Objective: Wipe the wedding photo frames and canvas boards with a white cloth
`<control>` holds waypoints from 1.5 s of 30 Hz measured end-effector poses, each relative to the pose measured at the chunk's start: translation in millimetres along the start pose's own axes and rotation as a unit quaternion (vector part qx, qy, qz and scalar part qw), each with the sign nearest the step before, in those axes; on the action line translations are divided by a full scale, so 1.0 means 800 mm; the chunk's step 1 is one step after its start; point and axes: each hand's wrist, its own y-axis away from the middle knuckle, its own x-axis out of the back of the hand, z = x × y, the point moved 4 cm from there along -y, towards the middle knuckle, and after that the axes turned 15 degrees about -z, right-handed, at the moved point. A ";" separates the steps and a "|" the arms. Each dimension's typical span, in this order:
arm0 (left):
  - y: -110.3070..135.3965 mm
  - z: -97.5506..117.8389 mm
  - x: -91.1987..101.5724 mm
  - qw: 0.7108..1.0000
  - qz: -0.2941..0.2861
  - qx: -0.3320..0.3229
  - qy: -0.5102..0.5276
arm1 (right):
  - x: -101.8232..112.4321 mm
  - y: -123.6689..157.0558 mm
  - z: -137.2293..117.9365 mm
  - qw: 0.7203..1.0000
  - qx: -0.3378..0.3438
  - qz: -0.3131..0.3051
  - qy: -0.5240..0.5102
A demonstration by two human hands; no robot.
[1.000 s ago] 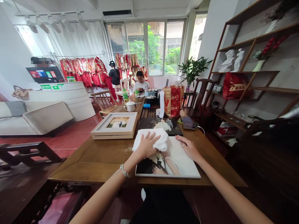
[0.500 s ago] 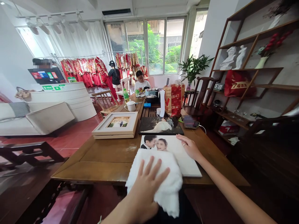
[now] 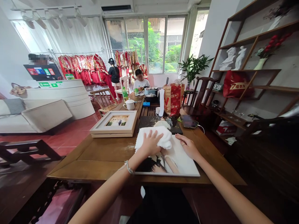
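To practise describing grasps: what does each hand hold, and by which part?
Nothing is gripped. The left hand presses flat on top of the white cloth, at the far end of the photo print; the right hand lies flat near its right edge.

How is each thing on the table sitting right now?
Left hand, open, flat on the cloth.
Right hand, open, flat on the big photo.
Cloth, bunched on the big photo's far end.
Big photo, lying flat at the table edge.
Framed picture, lying face up.
Red bag, standing upright.

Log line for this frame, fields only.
left hand: pressing white cloth | right hand: flat on photo print | surface: wooden table
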 end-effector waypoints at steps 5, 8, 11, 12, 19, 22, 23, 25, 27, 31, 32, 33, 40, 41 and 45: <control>0.028 -0.003 -0.007 1.000 -0.003 0.018 0.002 | -0.001 0.000 -0.002 1.000 0.001 0.003 -0.004; 0.072 0.010 -0.019 1.000 -0.023 0.014 0.011 | -0.002 0.000 -0.002 1.000 0.003 -0.002 -0.012; 0.114 0.030 -0.037 0.998 -0.056 -0.009 0.024 | -0.002 0.000 0.000 1.000 0.006 0.000 -0.019; 0.125 0.038 -0.044 0.997 -0.064 -0.027 0.026 | -0.002 0.000 0.001 1.000 0.008 0.001 -0.020; 0.121 0.072 -0.065 0.991 -0.031 -0.127 0.008 | -0.002 0.000 0.002 1.000 0.005 0.002 -0.014; 0.082 0.063 -0.050 0.994 -0.002 -0.111 -0.006 | -0.001 0.000 0.002 1.000 0.013 0.000 -0.011; 0.066 0.057 -0.044 0.995 0.003 -0.099 -0.009 | -0.001 0.000 0.002 1.000 0.016 -0.001 -0.010; 0.035 0.042 -0.029 0.998 0.014 -0.067 -0.011 | -0.001 -0.001 0.002 1.000 0.017 -0.004 -0.006; 0.008 0.025 -0.016 0.999 0.025 -0.035 -0.009 | -0.001 -0.001 0.002 1.000 0.014 -0.006 -0.001; -0.017 -0.002 -0.003 0.999 0.041 0.009 -0.004 | -0.001 -0.001 0.003 1.000 0.002 -0.004 0.008; -0.017 -0.007 -0.003 0.999 0.041 0.013 -0.003 | 0.000 -0.001 0.003 1.000 -0.001 -0.002 0.009; -0.013 -0.009 -0.004 0.999 0.039 0.014 -0.004 | 0.000 -0.001 0.002 1.000 -0.002 -0.001 0.010; 0.075 0.004 -0.033 1.000 0.006 0.020 -0.004 | -0.002 0.000 -0.002 1.000 0.002 -0.009 0.004; 0.091 0.011 -0.038 1.000 -0.002 0.021 0.000 | -0.003 0.000 -0.002 1.000 0.001 -0.007 0.002; 0.139 0.038 -0.057 0.997 -0.069 -0.003 0.016 | -0.003 0.000 0.000 1.000 0.000 -0.003 0.000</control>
